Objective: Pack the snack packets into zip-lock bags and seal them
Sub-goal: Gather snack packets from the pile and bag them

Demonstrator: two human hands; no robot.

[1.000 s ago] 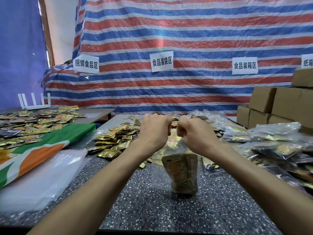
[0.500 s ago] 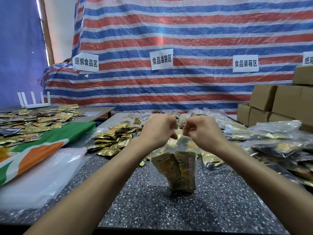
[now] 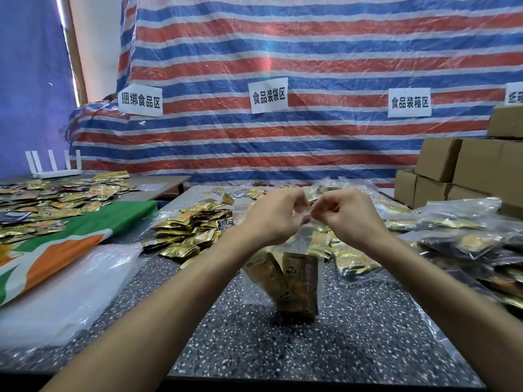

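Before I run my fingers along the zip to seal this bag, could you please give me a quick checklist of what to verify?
1. Left hand pinches the zip-lock bag at its top edge: ok.
2. Right hand pinches the same edge beside it: ok.
3. Both snack packets sit fully below the opening: ok.
4. Bag hangs upright over the table: ok.
5. Zip strip pressed shut along its whole width: cannot tell, the hands hide most of it.

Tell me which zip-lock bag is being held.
The upright zip-lock bag at centre, top pinched by left hand and right hand; filled bags on the right lie flat.
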